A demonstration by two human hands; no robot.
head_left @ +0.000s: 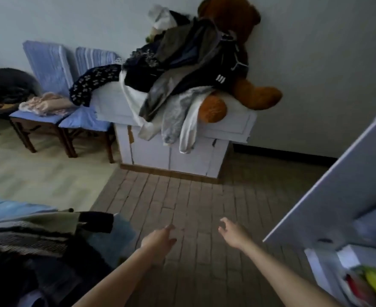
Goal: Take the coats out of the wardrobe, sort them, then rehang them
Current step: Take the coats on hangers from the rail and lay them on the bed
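Note:
A heap of dark coats (34, 247) lies on the blue bedding at the lower left. A second pile of coats and clothes (182, 69) is stacked on a white cabinet (171, 156) against the far wall. The white wardrobe door (337, 185) stands ajar at the right edge. My left hand (160, 239) and my right hand (232, 233) both reach forward over the tiled floor, fingers apart, holding nothing. The left hand is just right of the coat heap on the bed.
A big brown teddy bear (233, 29) leans on the wall behind the cabinet pile. Two blue-cushioned chairs (49, 89) stand at the left, one bearing pink cloth (45, 105). A dark round seat (3, 89) is at the far left. Colourful items (371, 282) sit at the lower right.

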